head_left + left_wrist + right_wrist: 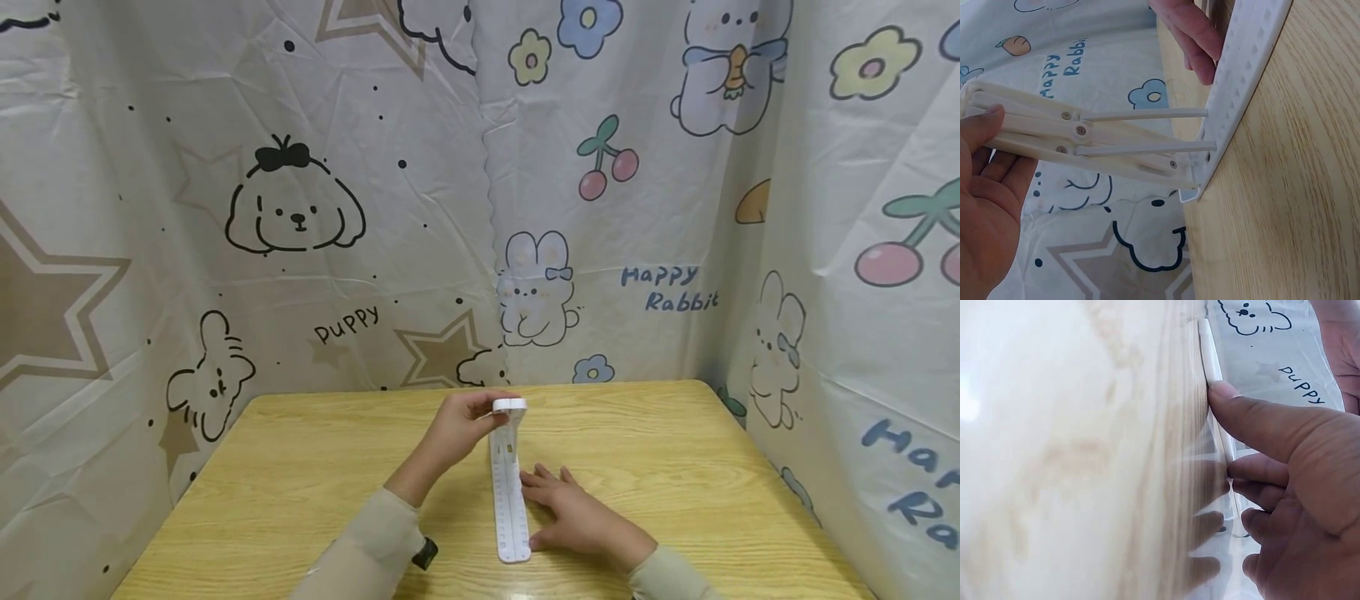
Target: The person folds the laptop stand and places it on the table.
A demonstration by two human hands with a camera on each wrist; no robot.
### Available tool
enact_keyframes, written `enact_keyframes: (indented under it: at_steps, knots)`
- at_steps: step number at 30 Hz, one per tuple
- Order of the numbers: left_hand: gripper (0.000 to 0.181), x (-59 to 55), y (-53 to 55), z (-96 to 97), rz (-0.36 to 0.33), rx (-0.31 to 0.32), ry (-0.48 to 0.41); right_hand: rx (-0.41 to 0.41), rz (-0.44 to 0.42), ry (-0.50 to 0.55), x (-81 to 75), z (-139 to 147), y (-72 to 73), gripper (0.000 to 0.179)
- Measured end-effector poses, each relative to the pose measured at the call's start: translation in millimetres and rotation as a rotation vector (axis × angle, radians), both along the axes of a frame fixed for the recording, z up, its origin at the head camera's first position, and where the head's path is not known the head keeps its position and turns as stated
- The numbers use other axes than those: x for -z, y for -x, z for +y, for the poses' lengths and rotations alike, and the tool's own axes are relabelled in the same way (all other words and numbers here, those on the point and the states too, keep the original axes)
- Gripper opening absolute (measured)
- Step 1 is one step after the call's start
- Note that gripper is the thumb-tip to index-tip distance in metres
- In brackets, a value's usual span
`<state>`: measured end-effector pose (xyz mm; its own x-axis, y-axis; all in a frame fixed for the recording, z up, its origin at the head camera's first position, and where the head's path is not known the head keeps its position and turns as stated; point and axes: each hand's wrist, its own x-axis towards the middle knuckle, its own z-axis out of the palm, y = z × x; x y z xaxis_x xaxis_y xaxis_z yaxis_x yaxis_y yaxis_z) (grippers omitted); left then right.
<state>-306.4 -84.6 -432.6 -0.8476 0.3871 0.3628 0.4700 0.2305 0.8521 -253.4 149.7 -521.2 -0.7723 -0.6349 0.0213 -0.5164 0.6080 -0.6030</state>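
A white plastic folding stand (512, 517) lies lengthwise on the table, its notched base flat and its hinged arm (1035, 128) raised at the far end. Two thin support rods (1147, 149) run between the arm and the base in the left wrist view. My left hand (453, 433) pinches the top of the raised arm between thumb and fingers. Along the base's right side, my right hand (577, 515) rests low, with thumb and fingertips touching the edge. The right wrist view shows that contact edge-on.
The wooden table (300, 467) reaches back to a hanging cloth (420, 208) printed with puppies, rabbits and stars, which also lines both sides. A small black device (425, 552) sits at the left sleeve's cuff.
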Motion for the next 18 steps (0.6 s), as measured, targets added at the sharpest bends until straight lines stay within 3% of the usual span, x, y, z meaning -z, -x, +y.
enact_keyframes:
  at_steps: [18]
  knots:
    - [0.021, 1.4, 0.0, 0.8, -0.034, -0.005, -0.025, 0.035, -0.042, 0.046, -2.7, -1.8, -2.2, 0.081]
